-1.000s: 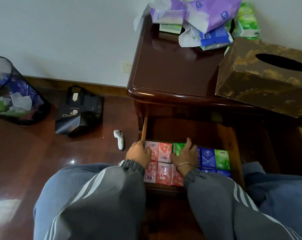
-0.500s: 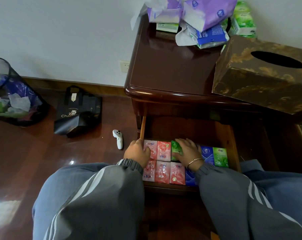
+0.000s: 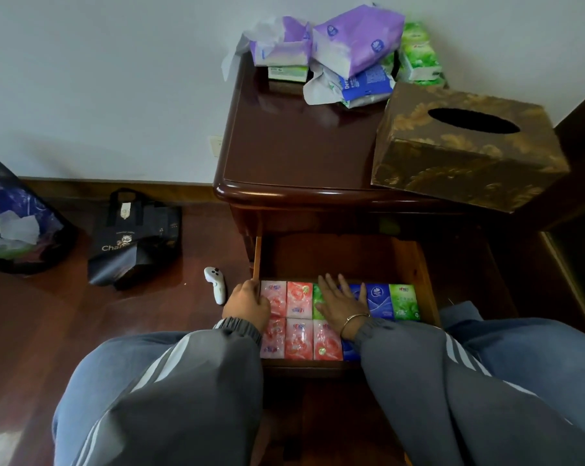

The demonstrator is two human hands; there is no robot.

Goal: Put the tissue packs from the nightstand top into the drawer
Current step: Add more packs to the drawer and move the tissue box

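The nightstand drawer (image 3: pixel 415 264) stands pulled out, its front half filled with small tissue packs in rows: pink ones (image 3: pixel 299 301) at the left, blue (image 3: pixel 378 299) and green (image 3: pixel 403 301) at the right. My right hand (image 3: pixel 339 304) lies flat with fingers spread on a green pack in the middle row. My left hand (image 3: pixel 247 304) curls over the drawer's left side, beside the pink packs. At the back of the nightstand top (image 3: pixel 301 146) lie larger purple (image 3: pixel 354 38), blue (image 3: pixel 365 84) and green (image 3: pixel 418 55) tissue packs in a heap.
A brown patterned tissue box (image 3: pixel 465 146) sits on the nightstand's right side. On the wooden floor to the left lie a white controller (image 3: pixel 215 287), a black bag (image 3: pixel 133 237) and a mesh bin (image 3: pixel 12 216). My knees frame the drawer.
My right hand has flattened and spread its fingers over the green pack, pressing it level into the row. My left hand stays at the drawer's left side.
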